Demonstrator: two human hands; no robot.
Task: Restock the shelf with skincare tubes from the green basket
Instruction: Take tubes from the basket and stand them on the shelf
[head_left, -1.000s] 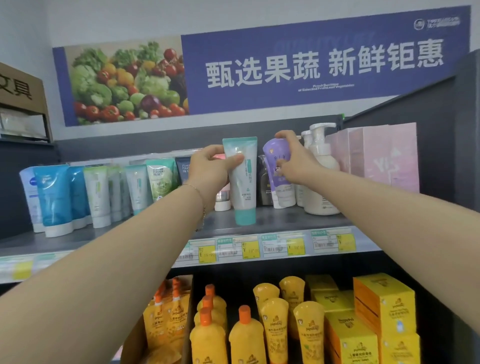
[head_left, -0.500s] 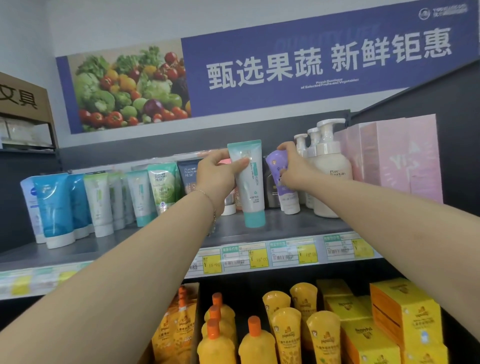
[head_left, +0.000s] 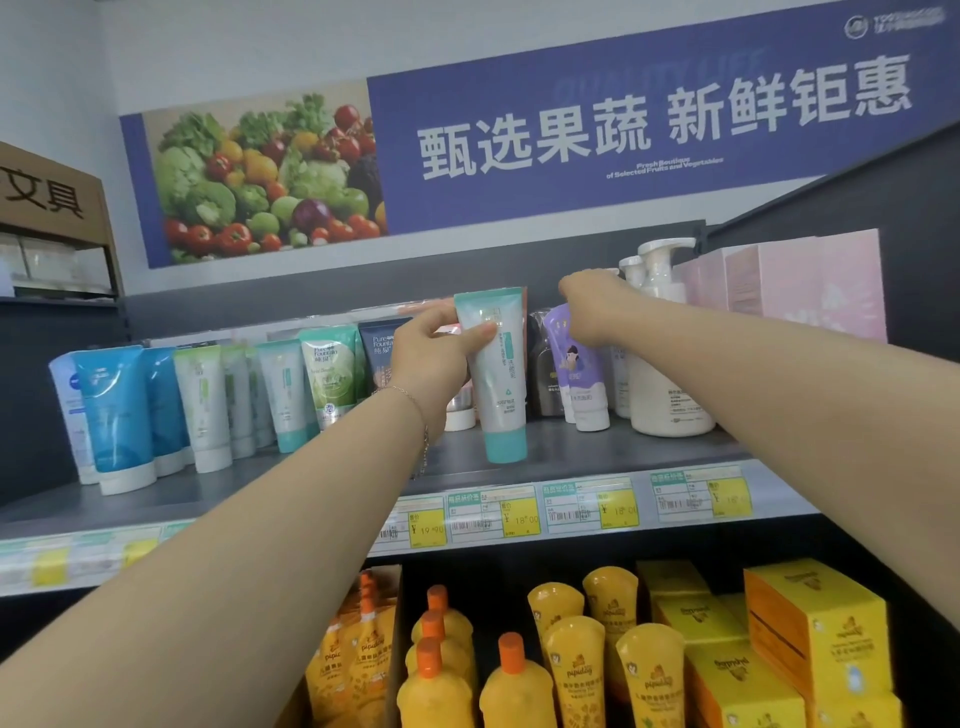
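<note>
Behind the shelf we see a grey wall with a blue banner (head_left: 623, 145) of vegetables and white lettering. On the upper shelf (head_left: 597, 447), at the far left, blue tubes (head_left: 117, 410) stand cap down, then white and green tubes (head_left: 202, 405), a green tube (head_left: 332, 374) and a dark blue tube (head_left: 376, 353) behind it.

Our left hand (head_left: 434, 364) reaches in next, with a thin bracelet at the wrist. Thumb and fingers wrap the upper part of the teal-capped tube (head_left: 498, 384), which is upright, cap down, near the front of the shelf. We cannot tell whether its cap touches the board.

Just to the right our right hand (head_left: 592, 306) comes from above, its fingers curled down over the top edge of the purple tube (head_left: 579, 374) and gripping it. That tube stands cap down further back, beside a dark pouch. White pump bottles (head_left: 665, 364) follow, then pink boxes (head_left: 805, 291) at the right end.

Price tags (head_left: 519, 514) line the front edge of the shelf. Below them stand yellow bottles (head_left: 519, 686) with orange caps and, to the right, yellow boxes (head_left: 821, 639)
</note>
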